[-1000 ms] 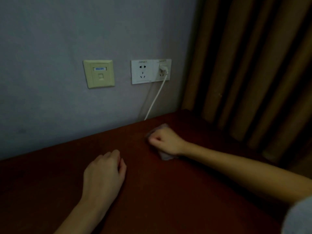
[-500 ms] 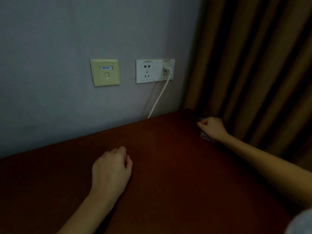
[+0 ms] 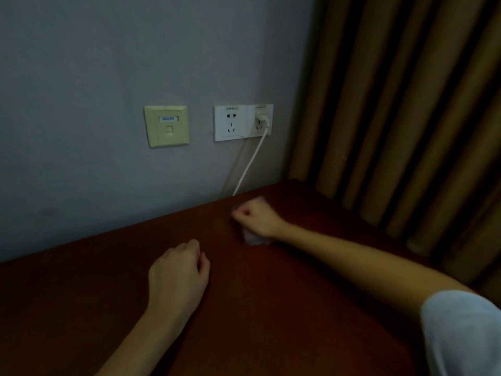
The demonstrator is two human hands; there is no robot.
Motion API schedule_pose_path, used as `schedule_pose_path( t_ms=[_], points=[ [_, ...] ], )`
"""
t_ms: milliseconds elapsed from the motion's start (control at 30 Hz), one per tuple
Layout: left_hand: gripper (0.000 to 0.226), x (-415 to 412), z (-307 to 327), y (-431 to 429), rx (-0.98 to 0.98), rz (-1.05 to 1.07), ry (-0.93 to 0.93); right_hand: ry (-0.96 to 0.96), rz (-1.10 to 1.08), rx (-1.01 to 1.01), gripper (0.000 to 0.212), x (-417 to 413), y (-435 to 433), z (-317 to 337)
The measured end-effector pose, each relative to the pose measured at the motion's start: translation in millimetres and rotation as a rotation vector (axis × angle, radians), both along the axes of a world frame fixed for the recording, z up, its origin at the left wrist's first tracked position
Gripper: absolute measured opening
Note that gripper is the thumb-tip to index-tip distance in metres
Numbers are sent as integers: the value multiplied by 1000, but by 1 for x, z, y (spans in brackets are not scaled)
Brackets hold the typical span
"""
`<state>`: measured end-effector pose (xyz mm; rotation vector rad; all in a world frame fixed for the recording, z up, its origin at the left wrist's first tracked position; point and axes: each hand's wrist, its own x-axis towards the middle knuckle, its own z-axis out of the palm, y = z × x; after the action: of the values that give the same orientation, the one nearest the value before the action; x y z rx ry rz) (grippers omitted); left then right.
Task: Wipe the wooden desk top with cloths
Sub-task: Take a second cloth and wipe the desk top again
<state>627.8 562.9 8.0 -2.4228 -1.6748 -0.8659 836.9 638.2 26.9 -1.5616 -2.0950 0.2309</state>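
Note:
A dark reddish wooden desk top (image 3: 271,308) fills the lower half of the view. My right hand (image 3: 257,217) grips a small pale cloth (image 3: 253,238) and presses it on the desk near the back edge, close to the wall. Most of the cloth is hidden under the fist; one corner shows below the wrist. My left hand (image 3: 177,275) rests on the desk nearer to me with fingers loosely curled and nothing in it.
A grey wall (image 3: 108,77) rises behind the desk with a beige data socket (image 3: 166,126) and a white power outlet (image 3: 242,122). A white cable (image 3: 250,161) drops behind the desk. Brown curtains (image 3: 406,104) hang along the right edge.
My right hand swept the cloth from the far right corner by the curtains back leftwards to below the outlet. My left hand has stayed where it was.

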Motion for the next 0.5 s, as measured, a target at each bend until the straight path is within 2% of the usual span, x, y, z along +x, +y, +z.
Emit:
schedule_pose_path(
  t_ms=[133, 233, 300, 367, 500],
  points=[
    [30, 0, 0, -1, -8, -10, -38, 43, -506, -31, 55, 129, -26, 6],
    [31, 0, 1, -3, -16, -13, -16, 150, -635, -87, 61, 177, -81, 6],
    [31, 1, 2, -3, -14, -16, 2, 131, -609, -107, 61, 163, -114, 4],
    [28, 1, 2, -4, -30, -4, 15, 83, -494, -81, 57, 129, -136, 2],
    [25, 2, 3, -4, -42, 7, 14, -107, 10, -45, 38, 26, -150, -3]
  ],
)
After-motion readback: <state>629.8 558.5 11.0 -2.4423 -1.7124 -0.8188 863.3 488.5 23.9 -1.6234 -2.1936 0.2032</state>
